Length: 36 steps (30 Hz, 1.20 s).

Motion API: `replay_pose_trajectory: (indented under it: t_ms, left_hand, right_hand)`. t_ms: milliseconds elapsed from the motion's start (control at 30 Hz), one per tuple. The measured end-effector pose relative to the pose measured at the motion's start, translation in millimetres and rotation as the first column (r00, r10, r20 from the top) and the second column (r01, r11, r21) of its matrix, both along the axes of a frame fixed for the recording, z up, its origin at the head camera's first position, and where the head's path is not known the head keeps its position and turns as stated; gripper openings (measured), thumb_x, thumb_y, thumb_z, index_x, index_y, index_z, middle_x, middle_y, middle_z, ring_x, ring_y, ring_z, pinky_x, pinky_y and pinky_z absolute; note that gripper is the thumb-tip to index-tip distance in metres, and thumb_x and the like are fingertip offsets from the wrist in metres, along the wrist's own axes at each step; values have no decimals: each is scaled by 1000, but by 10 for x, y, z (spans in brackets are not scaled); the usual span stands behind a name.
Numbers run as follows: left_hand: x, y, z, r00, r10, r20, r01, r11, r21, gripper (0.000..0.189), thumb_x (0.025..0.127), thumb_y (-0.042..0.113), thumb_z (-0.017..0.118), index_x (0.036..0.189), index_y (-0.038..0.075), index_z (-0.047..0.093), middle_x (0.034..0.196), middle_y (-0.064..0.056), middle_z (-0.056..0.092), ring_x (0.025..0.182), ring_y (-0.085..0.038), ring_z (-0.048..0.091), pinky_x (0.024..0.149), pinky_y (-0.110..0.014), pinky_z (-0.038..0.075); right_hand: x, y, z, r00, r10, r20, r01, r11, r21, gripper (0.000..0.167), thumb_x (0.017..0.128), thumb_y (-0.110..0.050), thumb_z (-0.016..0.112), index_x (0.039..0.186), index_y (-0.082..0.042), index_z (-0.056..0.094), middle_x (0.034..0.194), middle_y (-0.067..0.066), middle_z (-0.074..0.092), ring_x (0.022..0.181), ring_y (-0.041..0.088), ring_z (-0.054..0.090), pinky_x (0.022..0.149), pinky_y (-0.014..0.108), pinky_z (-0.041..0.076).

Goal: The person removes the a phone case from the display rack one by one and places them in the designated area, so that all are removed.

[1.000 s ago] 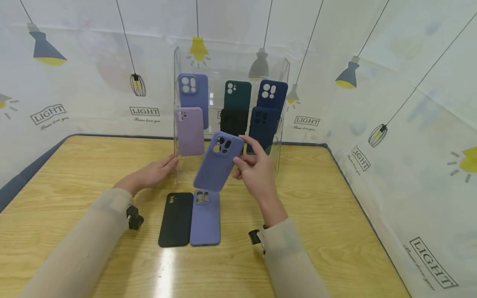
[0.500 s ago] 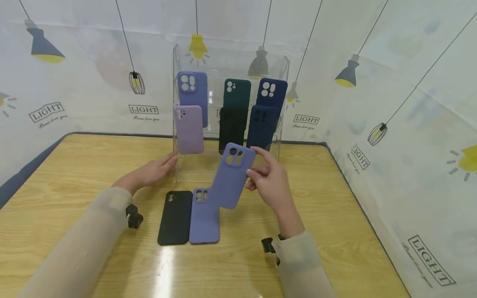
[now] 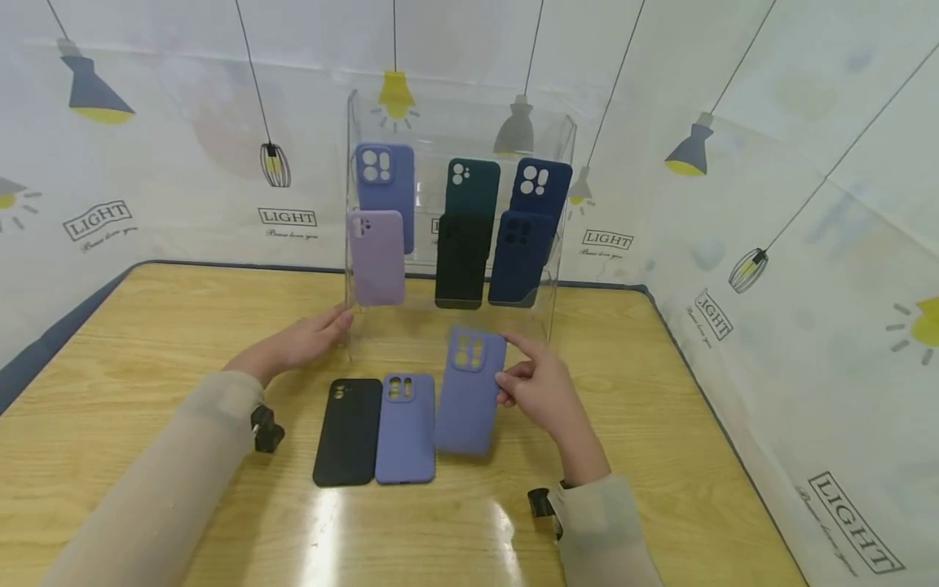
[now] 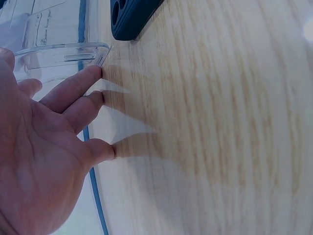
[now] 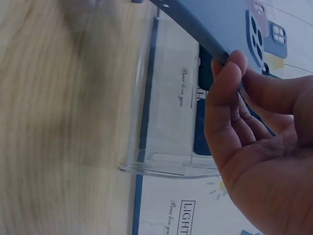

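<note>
Since half a second ago the periwinkle phone case [image 3: 469, 390] has come down and toward the person, from up near the acrylic display stand [image 3: 352, 122] to just above the desk [image 3: 147, 342], beside the two cases already lying flat. The right hand [image 3: 546, 391] pinches it by its right edge near the camera end, thumb and fingers [image 5: 230, 73] curled on that edge, which leaves the rest of the case free to settle in line with the row. Its long axis runs roughly away from the person, leaning slightly right at the top; the camera cut-outs point toward the stand and its back faces up, matching the lilac-blue case [image 3: 405, 428] and the black case [image 3: 348, 432]. Its lower left corner looks to overlap or touch the lilac-blue one. The left hand [image 3: 308, 342] lies relaxed with straight fingers against the stand's clear foot [image 4: 63, 51], seemingly steadying it, and holds nothing
</note>
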<state>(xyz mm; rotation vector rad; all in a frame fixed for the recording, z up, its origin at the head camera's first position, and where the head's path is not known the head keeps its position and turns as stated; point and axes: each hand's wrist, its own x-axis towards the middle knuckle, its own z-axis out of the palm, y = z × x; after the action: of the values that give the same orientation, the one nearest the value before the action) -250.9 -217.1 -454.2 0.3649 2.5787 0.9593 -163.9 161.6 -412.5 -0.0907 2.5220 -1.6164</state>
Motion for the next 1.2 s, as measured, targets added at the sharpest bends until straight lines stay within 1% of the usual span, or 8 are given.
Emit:
replay_pose_trajectory:
  t_ms: [167, 300, 467, 533, 700, 833, 967, 1200]
  left_hand:
    - [-2, 9, -3, 1000, -1, -3, 1, 1000, 4, 75, 113, 62, 15, 173, 17, 5, 165, -30, 41, 158, -54, 29, 131, -69, 17]
    - [-1, 4, -7, 1000, 0, 0, 0, 1000, 11, 76, 113, 62, 15, 173, 17, 5, 168, -28, 36, 159, -53, 28, 132, -69, 14]
    - [28, -2, 7, 1000, 6, 5, -6, 1000, 0, 75, 113, 62, 15, 173, 18, 4, 162, -30, 46, 157, -55, 29, 130, -71, 15]
    - [35, 1, 9, 1000, 8, 7, -8, 1000, -2, 75, 113, 62, 15, 173, 18, 4, 161, -30, 47, 157, -55, 29, 130, -72, 15]
    - [28, 15, 10, 1000, 7, -3, -7, 1000, -11, 74, 113, 62, 15, 173, 21, 4, 160, -29, 49, 156, -55, 31, 130, -72, 16]
    - [25, 19, 18, 1000, 4, -9, -4, 1000, -14, 74, 113, 62, 15, 173, 20, 5, 159, -29, 49, 156, -55, 32, 130, -71, 16]
    - [24, 23, 25, 1000, 0, -6, 0, 1000, -11, 75, 113, 62, 15, 173, 19, 5, 162, -30, 45, 157, -55, 29, 130, -71, 16]
    - [14, 18, 16, 1000, 5, -1, -5, 1000, -15, 75, 113, 62, 15, 173, 19, 4, 155, -30, 55, 154, -54, 38, 130, -71, 18]
  right_hand:
    - [-26, 37, -104, 997, 53, 53, -55, 998, 39, 66, 98, 8, 67, 159, -13, 51, 88, 19, 79, 65, 22, 72, 69, 43, 66]
    - [-45, 35, -155, 992, 82, 93, -88, 994, 65, 66, 98, 8, 67, 159, -12, 51, 85, 17, 78, 65, 23, 71, 66, 41, 65]
    - [-69, 1, -195, 983, 120, 136, -131, 989, 74, 66, 98, 8, 66, 160, -6, 48, 82, 17, 77, 62, 20, 69, 64, 39, 64]
    - [-80, -15, -215, 980, 131, 151, -145, 986, 84, 66, 98, 8, 66, 160, -4, 46, 82, 16, 77, 62, 18, 68, 65, 38, 65]
    - [-113, -38, -265, 977, 130, 171, -150, 982, 112, 64, 98, 7, 66, 159, -4, 48, 84, 15, 77, 62, 17, 67, 66, 36, 66]
    - [-134, -48, -291, 972, 128, 199, -154, 981, 119, 64, 99, 5, 66, 160, -6, 48, 81, 13, 74, 62, 16, 66, 65, 33, 64]
    - [-151, -60, -319, 969, 123, 213, -153, 980, 131, 63, 99, 5, 66, 159, -7, 49, 77, 12, 72, 61, 16, 65, 63, 32, 63]
    - [-171, -101, -361, 964, 133, 229, -178, 966, 188, 61, 100, 2, 68, 158, -10, 52, 71, 10, 71, 59, 16, 66, 60, 29, 61]
